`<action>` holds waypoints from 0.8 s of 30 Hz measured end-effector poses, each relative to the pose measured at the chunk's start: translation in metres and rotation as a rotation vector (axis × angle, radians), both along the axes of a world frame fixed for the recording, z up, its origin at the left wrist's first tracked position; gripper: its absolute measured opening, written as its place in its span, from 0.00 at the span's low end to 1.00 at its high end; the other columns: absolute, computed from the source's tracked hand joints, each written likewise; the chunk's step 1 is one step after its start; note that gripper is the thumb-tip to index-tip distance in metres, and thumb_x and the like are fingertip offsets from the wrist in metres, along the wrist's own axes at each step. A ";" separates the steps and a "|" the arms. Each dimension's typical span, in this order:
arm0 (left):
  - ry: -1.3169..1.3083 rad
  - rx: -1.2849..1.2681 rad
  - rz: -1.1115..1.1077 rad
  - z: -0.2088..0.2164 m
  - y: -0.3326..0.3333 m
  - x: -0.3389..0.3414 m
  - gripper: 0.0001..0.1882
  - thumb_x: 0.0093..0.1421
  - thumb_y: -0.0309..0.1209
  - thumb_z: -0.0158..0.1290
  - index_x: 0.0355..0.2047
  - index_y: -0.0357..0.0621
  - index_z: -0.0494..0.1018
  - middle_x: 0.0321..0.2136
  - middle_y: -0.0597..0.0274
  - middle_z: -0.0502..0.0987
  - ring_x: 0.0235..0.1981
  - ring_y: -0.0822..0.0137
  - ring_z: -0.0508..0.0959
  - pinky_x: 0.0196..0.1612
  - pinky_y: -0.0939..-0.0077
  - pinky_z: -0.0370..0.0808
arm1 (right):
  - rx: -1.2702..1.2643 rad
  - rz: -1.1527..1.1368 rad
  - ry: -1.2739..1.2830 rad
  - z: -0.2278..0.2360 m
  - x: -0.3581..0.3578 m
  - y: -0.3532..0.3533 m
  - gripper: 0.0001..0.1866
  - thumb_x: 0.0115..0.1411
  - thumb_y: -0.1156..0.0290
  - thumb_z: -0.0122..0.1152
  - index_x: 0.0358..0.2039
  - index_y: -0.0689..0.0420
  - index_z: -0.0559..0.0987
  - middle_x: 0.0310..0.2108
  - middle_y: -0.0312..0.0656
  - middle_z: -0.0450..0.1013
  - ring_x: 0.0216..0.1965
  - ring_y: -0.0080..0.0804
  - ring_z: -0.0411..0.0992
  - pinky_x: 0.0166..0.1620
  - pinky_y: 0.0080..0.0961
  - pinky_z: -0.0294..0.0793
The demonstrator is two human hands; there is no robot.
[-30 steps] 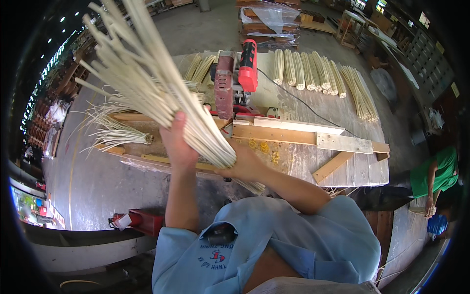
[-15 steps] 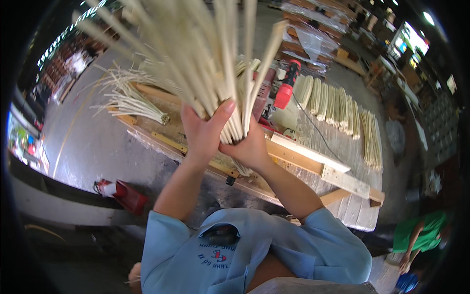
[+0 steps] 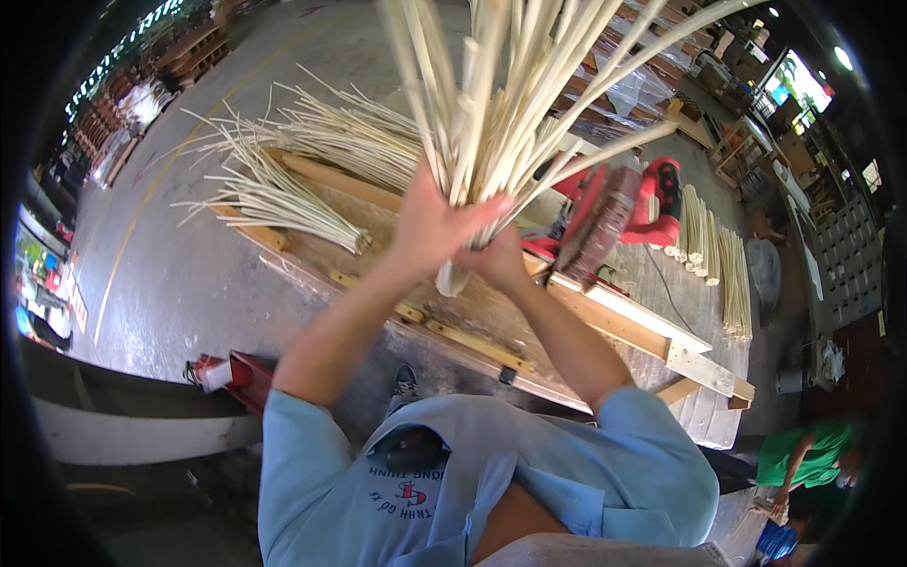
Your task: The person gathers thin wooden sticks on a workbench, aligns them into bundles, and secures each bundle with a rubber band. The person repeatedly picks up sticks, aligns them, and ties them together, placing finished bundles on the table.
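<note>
Both of my hands are wrapped round a thick bundle of pale cane sticks [image 3: 501,123], held above the wooden workbench. Its sticks fan out upward and away from me, and the lower ends come together below my fists. My left hand [image 3: 437,225] grips the bundle from the left side, thumb across its front. Partly hidden behind it, my right hand [image 3: 498,262] closes round the lower part from the right. Just right of the bundle stands a red power saw [image 3: 605,222] with a red and black handle [image 3: 664,198].
Loose cane sticks [image 3: 302,213] lie on the bench's left part. Shorter cut bundles [image 3: 699,227] line the right side, beyond a wooden fence rail [image 3: 614,317]. A red container [image 3: 248,378] is at lower left. Another person in green [image 3: 803,458] is at lower right.
My hands have moved to the right with the bundle, and its fan now leans right instead of left. The view has shifted too, showing more of the saw and of the loose sticks.
</note>
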State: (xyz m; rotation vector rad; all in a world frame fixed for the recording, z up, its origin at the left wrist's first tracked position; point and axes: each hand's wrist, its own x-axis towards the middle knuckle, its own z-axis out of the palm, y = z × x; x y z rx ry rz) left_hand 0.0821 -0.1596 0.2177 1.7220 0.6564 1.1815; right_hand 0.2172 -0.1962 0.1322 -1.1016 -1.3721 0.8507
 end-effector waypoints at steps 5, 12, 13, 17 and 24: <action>-0.033 -0.201 -0.133 -0.062 0.040 -0.021 0.33 0.53 0.28 0.68 0.57 0.34 0.66 0.47 0.54 0.78 0.48 0.67 0.79 0.52 0.69 0.76 | -0.069 -0.089 0.000 -0.073 -0.017 0.025 0.43 0.43 0.68 0.83 0.58 0.57 0.69 0.52 0.43 0.75 0.53 0.31 0.74 0.55 0.33 0.76; -0.194 -0.303 -0.123 -0.088 0.084 -0.044 0.31 0.56 0.24 0.59 0.60 0.30 0.64 0.51 0.47 0.76 0.52 0.57 0.77 0.55 0.64 0.76 | -0.045 -0.309 -0.015 -0.098 -0.055 0.036 0.43 0.45 0.66 0.81 0.60 0.58 0.68 0.51 0.49 0.74 0.52 0.37 0.74 0.55 0.33 0.74; -0.149 -0.251 -0.093 -0.086 0.084 -0.047 0.32 0.59 0.24 0.53 0.64 0.29 0.59 0.52 0.40 0.75 0.56 0.49 0.77 0.58 0.58 0.76 | -0.103 -0.285 -0.005 -0.101 -0.055 0.040 0.43 0.45 0.66 0.81 0.60 0.58 0.68 0.52 0.51 0.73 0.53 0.37 0.73 0.55 0.34 0.74; -0.212 -0.014 -0.217 -0.026 0.072 -0.045 0.35 0.62 0.33 0.54 0.65 0.30 0.56 0.53 0.35 0.73 0.55 0.47 0.77 0.60 0.53 0.76 | 0.040 -0.119 0.011 -0.060 -0.055 0.055 0.45 0.43 0.67 0.80 0.61 0.59 0.67 0.52 0.50 0.74 0.52 0.44 0.75 0.56 0.35 0.74; -0.154 -0.195 0.043 -0.107 0.069 -0.056 0.48 0.60 0.49 0.64 0.67 0.29 0.54 0.60 0.42 0.69 0.61 0.49 0.72 0.65 0.52 0.68 | 0.105 -0.042 -0.059 -0.140 -0.053 0.077 0.42 0.45 0.62 0.77 0.59 0.59 0.69 0.53 0.53 0.72 0.55 0.54 0.71 0.59 0.41 0.72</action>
